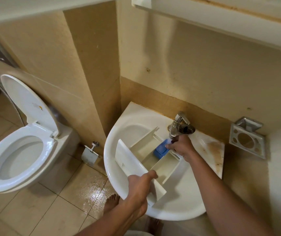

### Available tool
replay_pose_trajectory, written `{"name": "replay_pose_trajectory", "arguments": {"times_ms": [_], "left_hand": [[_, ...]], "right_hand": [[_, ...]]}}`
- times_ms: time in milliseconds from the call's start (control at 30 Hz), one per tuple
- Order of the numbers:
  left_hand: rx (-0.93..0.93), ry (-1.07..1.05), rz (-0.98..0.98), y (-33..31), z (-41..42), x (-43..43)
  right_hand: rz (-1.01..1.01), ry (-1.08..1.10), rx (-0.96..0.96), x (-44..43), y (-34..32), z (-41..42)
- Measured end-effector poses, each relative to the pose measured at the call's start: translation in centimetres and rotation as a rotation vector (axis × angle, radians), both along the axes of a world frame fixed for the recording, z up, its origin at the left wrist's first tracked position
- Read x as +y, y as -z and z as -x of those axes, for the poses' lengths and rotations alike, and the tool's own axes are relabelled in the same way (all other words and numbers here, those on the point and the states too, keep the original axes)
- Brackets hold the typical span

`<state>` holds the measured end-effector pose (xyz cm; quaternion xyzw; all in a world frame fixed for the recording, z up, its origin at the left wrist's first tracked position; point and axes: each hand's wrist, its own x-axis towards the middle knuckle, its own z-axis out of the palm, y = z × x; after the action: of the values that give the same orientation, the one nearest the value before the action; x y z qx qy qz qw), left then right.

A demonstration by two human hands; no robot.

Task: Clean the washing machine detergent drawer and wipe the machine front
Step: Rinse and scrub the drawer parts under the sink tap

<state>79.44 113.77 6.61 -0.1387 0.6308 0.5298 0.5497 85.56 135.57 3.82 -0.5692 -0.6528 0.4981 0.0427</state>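
A white detergent drawer (146, 150) with several compartments and a blue insert (160, 149) lies tilted across the white sink basin (117, 171). My left hand (139, 186) grips the drawer's front panel at its near end, thumb over the top edge. My right hand (181, 147) holds the drawer's far end right under the chrome tap (178, 124), fingers curled at the rear wall beside the blue insert. Whether water runs from the tap is unclear.
A toilet (22, 147) with raised lid stands at the left. An empty paper holder (89, 154) hangs on the wall beside the sink. A chrome cup holder (247, 138) is mounted right of the tap. The tiled floor (88, 193) looks wet; my bare feet stand below the basin.
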Motion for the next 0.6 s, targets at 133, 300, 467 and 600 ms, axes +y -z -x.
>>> {"name": "replay_pose_trajectory", "arguments": {"times_ms": [133,300,467,600], "left_hand": [[0.016,0.032,0.034,0.6,-0.1,0.1],[0.019,0.089,0.040,0.7,-0.1,0.1],[0.016,0.094,0.041,1.0,-0.3,0.2],[0.017,0.078,0.047,1.5,-0.3,0.2]], "right_hand": [[-0.019,-0.053,-0.024,0.4,0.2,0.2],[0.000,-0.057,0.000,0.7,0.5,0.0],[-0.021,-0.006,0.021,0.5,0.4,-0.1],[0.085,-0.022,0.045,0.3,0.1,0.3]]}}
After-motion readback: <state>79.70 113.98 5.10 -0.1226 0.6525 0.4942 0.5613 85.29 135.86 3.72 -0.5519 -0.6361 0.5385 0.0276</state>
